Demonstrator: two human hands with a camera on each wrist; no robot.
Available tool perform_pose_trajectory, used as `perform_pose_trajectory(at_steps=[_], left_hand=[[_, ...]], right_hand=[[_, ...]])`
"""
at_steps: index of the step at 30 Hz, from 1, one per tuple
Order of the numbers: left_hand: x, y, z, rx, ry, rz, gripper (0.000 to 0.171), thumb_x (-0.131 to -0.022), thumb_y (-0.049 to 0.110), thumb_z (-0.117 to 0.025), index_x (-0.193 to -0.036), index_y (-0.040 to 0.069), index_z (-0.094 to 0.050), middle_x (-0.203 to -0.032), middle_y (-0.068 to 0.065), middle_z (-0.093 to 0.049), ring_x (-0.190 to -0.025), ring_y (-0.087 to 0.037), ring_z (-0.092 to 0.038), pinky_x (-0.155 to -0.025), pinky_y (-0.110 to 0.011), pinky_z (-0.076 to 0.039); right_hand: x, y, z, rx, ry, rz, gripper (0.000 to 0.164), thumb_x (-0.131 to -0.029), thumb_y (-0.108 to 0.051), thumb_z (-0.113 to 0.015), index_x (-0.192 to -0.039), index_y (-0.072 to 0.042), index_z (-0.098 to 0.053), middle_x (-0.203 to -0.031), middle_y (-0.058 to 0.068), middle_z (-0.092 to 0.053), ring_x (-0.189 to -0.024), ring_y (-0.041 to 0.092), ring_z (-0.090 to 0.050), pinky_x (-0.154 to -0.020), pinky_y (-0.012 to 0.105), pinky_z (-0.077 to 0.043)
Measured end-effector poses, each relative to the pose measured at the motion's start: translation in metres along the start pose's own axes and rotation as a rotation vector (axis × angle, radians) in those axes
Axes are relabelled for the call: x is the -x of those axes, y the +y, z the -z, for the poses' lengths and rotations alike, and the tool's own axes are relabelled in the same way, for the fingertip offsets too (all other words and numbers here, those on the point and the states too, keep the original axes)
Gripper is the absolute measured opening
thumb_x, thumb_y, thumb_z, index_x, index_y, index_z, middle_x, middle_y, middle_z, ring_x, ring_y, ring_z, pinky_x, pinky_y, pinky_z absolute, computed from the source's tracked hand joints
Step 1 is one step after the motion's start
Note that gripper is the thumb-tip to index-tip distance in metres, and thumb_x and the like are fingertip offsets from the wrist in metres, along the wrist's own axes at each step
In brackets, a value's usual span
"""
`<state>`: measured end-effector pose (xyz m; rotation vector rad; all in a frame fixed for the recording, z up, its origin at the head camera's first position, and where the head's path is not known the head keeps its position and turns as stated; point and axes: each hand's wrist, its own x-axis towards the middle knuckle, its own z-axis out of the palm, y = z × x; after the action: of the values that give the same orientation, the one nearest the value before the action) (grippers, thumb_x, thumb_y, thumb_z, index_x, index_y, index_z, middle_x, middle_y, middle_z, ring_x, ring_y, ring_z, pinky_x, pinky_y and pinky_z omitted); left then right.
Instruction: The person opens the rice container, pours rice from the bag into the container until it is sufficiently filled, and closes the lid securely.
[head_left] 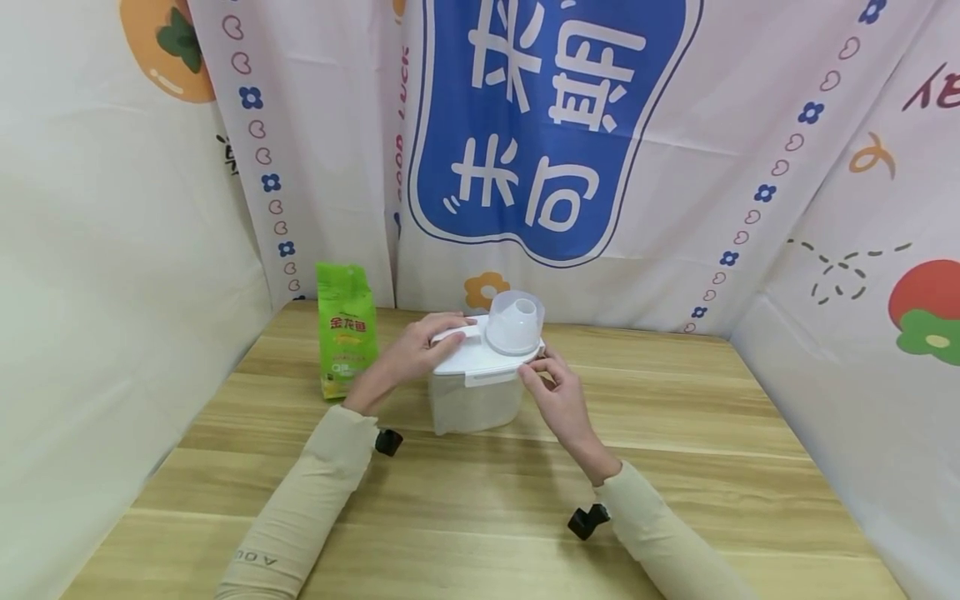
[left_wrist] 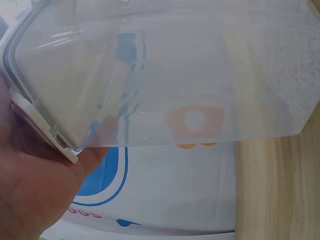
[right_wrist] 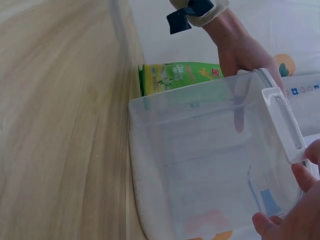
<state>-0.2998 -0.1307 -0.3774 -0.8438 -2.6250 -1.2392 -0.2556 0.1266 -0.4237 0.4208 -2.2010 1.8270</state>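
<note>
The left hand [head_left: 415,348] grips the lid [head_left: 468,359], likely to keep the box [head_left: 476,406] still; the right hand [head_left: 561,398] pinches the lid's edge.

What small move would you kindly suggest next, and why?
Probably have the right hand press the near latch to check it's fastened: its fingertips are at the latch's end, the left hand holds the white lid, and whether the latch is fully locked isn't clear.
</note>
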Motion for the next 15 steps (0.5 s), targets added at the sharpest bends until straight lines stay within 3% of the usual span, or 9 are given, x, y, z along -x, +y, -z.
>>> perform_pose_trajectory(at_steps=[15], left_hand=[[0.0008,-0.0005,-0.0032,0.029,0.008,0.008,0.035,-0.101,0.036,-0.053,-0.129,0.020,-0.063,-0.147,-0.008,-0.051,-0.141,-0.029,-0.041,-0.115,-0.058,-0.032]], right_hand=[[-0.0020,-0.0018,-0.0020,0.000,0.019,-0.033,0.028,-0.093,-0.018,-0.068,-0.091,0.009,-0.064,-0.152,0.021,-0.039,-0.138,0.034,-0.044,-0.091,0.017,-0.052]])
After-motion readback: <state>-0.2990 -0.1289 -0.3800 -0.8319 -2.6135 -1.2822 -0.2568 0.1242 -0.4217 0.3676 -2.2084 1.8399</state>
